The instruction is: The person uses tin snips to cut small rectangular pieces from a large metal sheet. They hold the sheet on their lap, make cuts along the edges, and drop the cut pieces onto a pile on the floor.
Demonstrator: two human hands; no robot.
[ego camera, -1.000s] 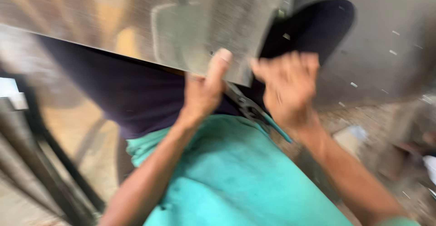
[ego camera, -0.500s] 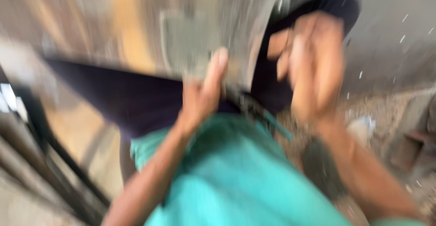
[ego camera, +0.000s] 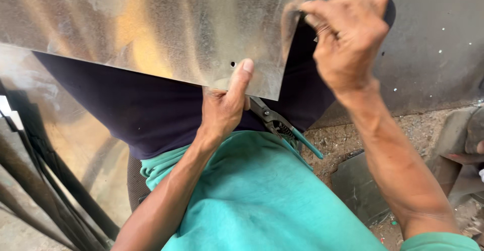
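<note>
Clearly the metal sheet filled the upper left and centre of the frame, its long axis running left to right across our lap. Our left hand pinched its lower edge at centre, thumb pressed flat on top beside a small hole, grip closed on the sheet. Just below lay green-handled pliers. Further right, our right hand clamped the sheet's right edge in the upper right, fingers curled shut, so both grips held one sheet.

Metal sheet rests over the lap, pliers beneath its right corner.
</note>
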